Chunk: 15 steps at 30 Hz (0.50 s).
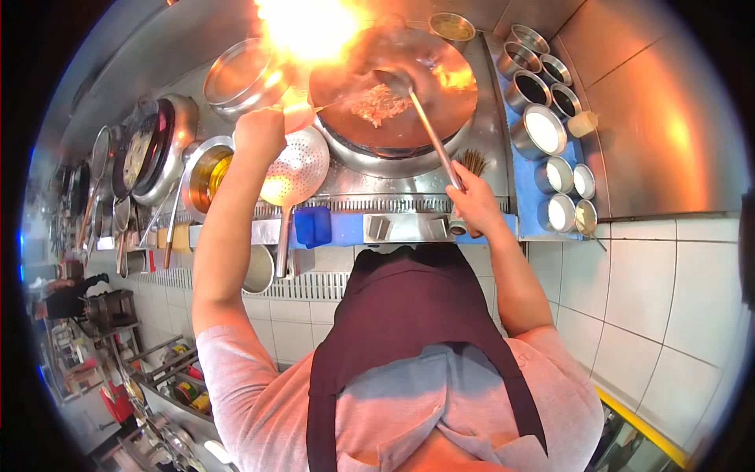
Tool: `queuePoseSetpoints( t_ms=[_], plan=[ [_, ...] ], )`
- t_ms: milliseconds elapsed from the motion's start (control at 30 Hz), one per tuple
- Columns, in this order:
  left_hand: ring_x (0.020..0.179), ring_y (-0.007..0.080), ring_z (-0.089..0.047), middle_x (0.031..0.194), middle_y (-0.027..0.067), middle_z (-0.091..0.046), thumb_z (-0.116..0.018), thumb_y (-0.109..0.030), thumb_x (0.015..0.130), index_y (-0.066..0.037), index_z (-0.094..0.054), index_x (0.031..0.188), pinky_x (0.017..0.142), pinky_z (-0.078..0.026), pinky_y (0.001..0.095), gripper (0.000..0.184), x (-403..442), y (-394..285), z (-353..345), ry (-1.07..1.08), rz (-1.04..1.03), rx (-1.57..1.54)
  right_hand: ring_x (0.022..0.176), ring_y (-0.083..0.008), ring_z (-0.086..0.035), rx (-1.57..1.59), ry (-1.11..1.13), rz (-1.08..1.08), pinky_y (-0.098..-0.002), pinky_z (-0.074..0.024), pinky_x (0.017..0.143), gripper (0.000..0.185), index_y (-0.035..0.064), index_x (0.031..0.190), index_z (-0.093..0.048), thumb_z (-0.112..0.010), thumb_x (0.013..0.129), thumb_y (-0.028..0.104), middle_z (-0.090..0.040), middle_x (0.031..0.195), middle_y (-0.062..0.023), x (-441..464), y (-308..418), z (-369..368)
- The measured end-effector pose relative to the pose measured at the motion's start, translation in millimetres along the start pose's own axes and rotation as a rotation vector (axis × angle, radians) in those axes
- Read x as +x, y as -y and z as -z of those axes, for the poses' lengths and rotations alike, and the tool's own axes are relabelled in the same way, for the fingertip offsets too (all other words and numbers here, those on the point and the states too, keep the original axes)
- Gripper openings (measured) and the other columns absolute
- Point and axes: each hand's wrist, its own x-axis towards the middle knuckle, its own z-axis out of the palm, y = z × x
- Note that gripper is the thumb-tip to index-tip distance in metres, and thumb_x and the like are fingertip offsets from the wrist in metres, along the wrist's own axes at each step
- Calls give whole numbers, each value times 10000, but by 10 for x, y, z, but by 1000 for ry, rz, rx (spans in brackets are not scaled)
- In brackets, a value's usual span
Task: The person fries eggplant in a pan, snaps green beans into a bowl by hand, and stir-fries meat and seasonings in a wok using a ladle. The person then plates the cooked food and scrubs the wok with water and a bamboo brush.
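A large wok (432, 118) sits on the burner with a small heap of chopped, browned food (379, 105) inside. My right hand (476, 203) is closed around the long handle of a ladle (431, 130), whose bowl rests against the food. At the wok's left side, my left hand (260, 135) is closed in a fist on what looks like the wok's handle, mostly hidden by the fingers and glare. A bright flame (308, 27) flares at the wok's far left rim. Just right of my left forearm lies a perforated skimmer (297, 167).
Metal pots of dark sauces and white seasonings, including a white one (544, 130), line the right side. A metal pot (236, 79) stands behind my left hand. Left are a bowl of yellow oil (219, 177) and several pans. A bamboo brush (472, 161) stands near my right hand.
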Motion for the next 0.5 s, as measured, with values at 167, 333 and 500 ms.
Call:
queuePoseSetpoints(
  t_ms=[167, 333, 500],
  plan=[
    [939, 340, -750, 1054, 155, -751, -760, -206, 836, -62, -673, 1118, 833, -609, 442, 328, -114, -71, -113, 20, 33, -34, 553, -92, -556, -74, -115, -19, -302, -462, 503, 691, 14, 1606, -381, -639, 971, 100, -632, 783, -32, 149, -47, 4],
    [966, 365, -758, 1034, 183, -771, -734, -213, 851, -68, -716, 1057, 832, -609, 463, 252, -185, -328, 208, 130, 168, -34, 555, -60, -532, 38, 219, -40, -271, -467, 522, 706, 102, 1618, -402, -674, 967, 74, -608, 788, -17, -84, -36, 366],
    [993, 373, -748, 1049, 200, -770, -830, -354, 790, -54, -710, 1099, 869, -599, 477, 448, -160, -830, 656, 124, 362, -173, 590, -166, -637, -250, 226, 195, -357, -525, 580, 682, 62, 1590, -417, -656, 953, 116, -672, 801, -142, 199, -218, 594]
  ],
)
